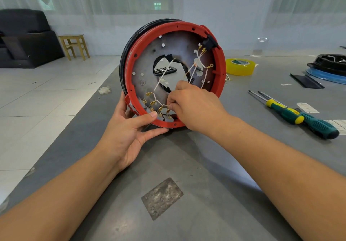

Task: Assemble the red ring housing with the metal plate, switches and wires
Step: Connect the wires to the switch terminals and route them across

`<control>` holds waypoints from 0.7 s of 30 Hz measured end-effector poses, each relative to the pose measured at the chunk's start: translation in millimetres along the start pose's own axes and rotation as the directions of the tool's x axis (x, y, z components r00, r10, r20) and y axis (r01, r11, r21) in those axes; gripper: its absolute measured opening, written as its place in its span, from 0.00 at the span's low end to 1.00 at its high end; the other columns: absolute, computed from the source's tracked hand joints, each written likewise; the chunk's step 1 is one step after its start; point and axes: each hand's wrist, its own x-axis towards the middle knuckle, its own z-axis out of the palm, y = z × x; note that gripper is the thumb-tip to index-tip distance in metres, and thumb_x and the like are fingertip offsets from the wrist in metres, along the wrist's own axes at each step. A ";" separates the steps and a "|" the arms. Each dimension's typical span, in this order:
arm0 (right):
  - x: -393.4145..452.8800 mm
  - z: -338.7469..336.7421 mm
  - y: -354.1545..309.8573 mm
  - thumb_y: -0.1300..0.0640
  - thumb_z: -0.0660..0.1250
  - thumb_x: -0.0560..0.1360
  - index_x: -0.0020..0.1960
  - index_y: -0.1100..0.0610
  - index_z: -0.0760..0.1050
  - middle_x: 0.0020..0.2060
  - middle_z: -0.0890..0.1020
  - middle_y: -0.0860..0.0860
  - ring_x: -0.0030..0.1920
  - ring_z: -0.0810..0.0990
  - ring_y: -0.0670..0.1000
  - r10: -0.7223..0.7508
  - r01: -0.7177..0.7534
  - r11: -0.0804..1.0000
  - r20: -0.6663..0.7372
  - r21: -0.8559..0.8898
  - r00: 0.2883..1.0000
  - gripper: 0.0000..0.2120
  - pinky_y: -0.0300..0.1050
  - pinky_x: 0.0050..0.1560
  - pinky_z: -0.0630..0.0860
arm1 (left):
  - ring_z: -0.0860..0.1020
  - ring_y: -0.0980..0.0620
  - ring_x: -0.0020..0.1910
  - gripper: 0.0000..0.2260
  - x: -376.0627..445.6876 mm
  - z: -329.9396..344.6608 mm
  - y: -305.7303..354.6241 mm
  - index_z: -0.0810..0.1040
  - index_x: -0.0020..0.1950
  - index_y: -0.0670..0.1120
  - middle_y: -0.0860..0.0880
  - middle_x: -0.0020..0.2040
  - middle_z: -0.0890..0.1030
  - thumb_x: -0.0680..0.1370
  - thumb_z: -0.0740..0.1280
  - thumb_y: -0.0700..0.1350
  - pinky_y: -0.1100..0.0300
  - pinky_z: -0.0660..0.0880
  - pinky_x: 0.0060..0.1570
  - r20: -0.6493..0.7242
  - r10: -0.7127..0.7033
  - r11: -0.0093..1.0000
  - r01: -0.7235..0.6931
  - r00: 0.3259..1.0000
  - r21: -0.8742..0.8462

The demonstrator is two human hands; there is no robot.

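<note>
Head view: red ring housing [131, 66] stands on edge on the grey worktop [187, 165], open face toward the camera, a black rim behind it. Metal plate [144, 68] sits inside the housing; its centre has an irregular cut-out. White wires [164, 74] with brass terminals cross the plate. A row of switches [161, 115] with brass tabs lines the housing's lower inner edge; a black switch block [210, 42] sits at its upper right.

Left hand [129, 132] holds the housing's lower left rim, thumb on the front of the ring, fingers beneath; grip closed on the housing. Right hand [194, 107] is in front of the housing's lower centre, fingertips pinching a white wire just above the switch row; grip narrow, closed on that wire.

Right of the housing on the worktop: roll of yellow tape [240, 66], two screwdrivers [299, 115] with green-and-yellow handles lying side by side, a black strip [307, 81], and a black part on a blue ring [329, 68] at the far right edge. Left of the housing, on the floor beyond the worktop: wooden stool [74, 46], dark sofa [24, 38].
</note>
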 end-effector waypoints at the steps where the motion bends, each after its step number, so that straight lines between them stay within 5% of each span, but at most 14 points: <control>1: 0.0 0.1 0.1 0.50 0.61 0.84 0.55 0.46 0.80 0.54 0.74 0.47 0.43 0.74 0.51 -0.001 0.001 1.000 -0.002 -0.001 1.000 0.09 0.46 0.36 0.69 | 0.84 0.34 0.61 0.44 0.0 -0.2 -0.3 0.70 0.79 0.58 0.42 0.71 0.79 0.68 0.74 0.30 0.33 0.83 0.49 0.000 0.001 1.000 -0.001 1.000 0.000; 11: 0.9 -0.1 0.2 0.50 0.61 0.84 0.57 0.46 0.80 0.55 0.74 0.47 0.47 0.78 0.53 -0.013 0.013 1.000 0.017 -0.018 1.000 0.09 0.47 0.36 0.71 | 0.84 0.34 0.60 0.44 -0.2 -0.3 -0.6 0.71 0.78 0.58 0.41 0.71 0.78 0.67 0.76 0.30 0.34 0.83 0.49 -0.002 0.003 1.000 -0.003 1.000 0.009; 21: 0.9 -0.3 1.2 0.50 0.60 0.84 0.55 0.46 0.80 0.53 0.74 0.47 0.43 0.71 0.50 -0.006 0.006 1.000 0.021 -0.017 1.000 0.09 0.45 0.34 0.63 | 0.85 0.36 0.60 0.46 -2.8 3.6 0.6 0.68 0.80 0.60 0.42 0.70 0.79 0.68 0.75 0.29 0.34 0.84 0.49 -0.009 0.015 1.000 -0.014 1.000 0.022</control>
